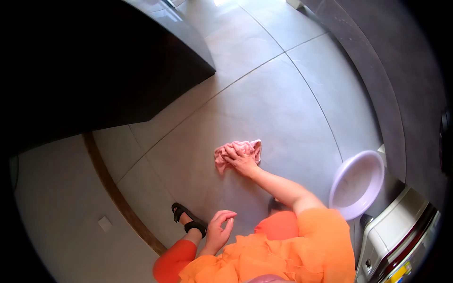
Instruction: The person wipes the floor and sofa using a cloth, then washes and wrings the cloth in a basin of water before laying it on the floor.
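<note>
My right hand presses a crumpled pink cloth onto the grey tiled floor, with the fingers spread over it. Parts of the cloth stick out on both sides of the fingers. Close to my body, above the left knee, my left hand is raised with nothing in it. Its fingers are loosely curved, and the thumb stands apart from them.
To the right, a pale lilac basin stands on the floor beside a dark raised ledge. A white and dark red case is at the lower right. A large dark cabinet takes up the upper left. My sandalled foot is at the lower left.
</note>
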{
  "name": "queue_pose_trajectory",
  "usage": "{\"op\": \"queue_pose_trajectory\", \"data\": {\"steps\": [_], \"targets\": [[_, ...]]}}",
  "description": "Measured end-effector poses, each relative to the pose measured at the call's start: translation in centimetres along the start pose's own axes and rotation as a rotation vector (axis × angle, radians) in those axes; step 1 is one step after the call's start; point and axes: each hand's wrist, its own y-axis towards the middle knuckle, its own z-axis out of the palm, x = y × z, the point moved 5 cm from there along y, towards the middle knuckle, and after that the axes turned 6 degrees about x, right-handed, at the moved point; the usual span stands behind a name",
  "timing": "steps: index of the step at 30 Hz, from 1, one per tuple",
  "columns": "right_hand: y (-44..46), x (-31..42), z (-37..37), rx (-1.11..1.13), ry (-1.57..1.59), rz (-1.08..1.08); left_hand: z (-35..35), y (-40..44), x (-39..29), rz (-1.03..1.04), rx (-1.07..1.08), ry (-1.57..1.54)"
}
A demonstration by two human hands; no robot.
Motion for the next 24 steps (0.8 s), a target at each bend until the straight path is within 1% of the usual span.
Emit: {"op": "queue_pose_trajectory", "data": {"steps": [2,4,5,6,7,9,10,11,12,13,14,16,17,18,19,20,21,22,23,24], "targets": [[-1.4,-2.4,0.2,0.003,-0.085,-0.108,0.6,0.3,-0.7,0.038,0.006,0.023],[-2.3,-7.4,-0.9,-0.154,-0.061,-0.038,1.0,0.1,-1.0,0.064,-0.009,0.031],[-2.2,-11.5,-3.9,-0.206,0.601,0.223,1.1,-0.1,-1.1,0.067,-0.025,0.029],[-2.0,-13.9,-9.6,-0.353,0.887,0.363,1.1,-0.2,-1.1,0.071,-0.041,0.027],[-2.0,-16.2,-15.2,-0.563,1.172,0.469,1.1,-0.4,-1.0,0.073,-0.032,0.019],[-4.4,-22.4,-20.2,-0.666,1.174,0.726,0.9,-0.3,-0.7,0.077,-0.014,0.003],[-6.7,-26.7,-19.7,-0.583,0.779,0.811,0.8,-0.3,-0.8,0.072,0.002,-0.007],[-8.9,-30.9,-19.3,-0.459,0.301,0.94,0.9,-0.5,-0.9,0.062,0.01,-0.019],[-11.2,-35.0,-18.9,-0.37,-0.098,1.059,1.1,-0.7,-0.9,0.052,0.019,-0.032],[-12.0,-36.2,-19.3,-0.423,-0.081,1.229,1.2,-0.9,-0.9,0.056,0.025,-0.032],[-11.2,-34.8,-19.0,-0.534,0.096,1.362,1.3,-0.9,-0.9,0.06,0.031,-0.032],[-8.3,-31.0,-17.2,-0.665,0.352,1.444,1.6,-0.9,-1.1,0.067,0.04,-0.031],[-6.1,-28.4,-15.0,-0.466,0.142,1.329,1.8,-0.7,-1.3,0.07,0.043,-0.03],[-3.7,-24.6,-12.1,-0.208,-0.107,1.11,1.9,-0.6,-1.4,0.073,0.046,-0.028],[-2.0,-20.7,-9.1,-0.051,-0.233,0.914,2.0,-0.6,-1.5,0.084,0.057,-0.017],[-1.2,-16.3,-6.4,0.031,-0.273,0.726,2.1,-0.6,-1.5,0.095,0.068,-0.006],[-1.1,-12.3,-5.3,-0.122,-0.296,0.525,2.1,-0.6,-1.4,0.106,0.08,0.005],[-1.2,-9.7,-4.2,-0.042,-0.205,0.449,2.2,-0.5,-1.3,0.11,0.082,0.011],[-1.3,-7.8,-5.3,0.1,-0.08,0.41,2.2,-0.5,-1.3,0.11,0.086,0.017],[-1.8,-7.7,-6.2,0.146,0.076,0.426,2.2,-0.6,-1.1,0.111,0.09,0.024]]}}
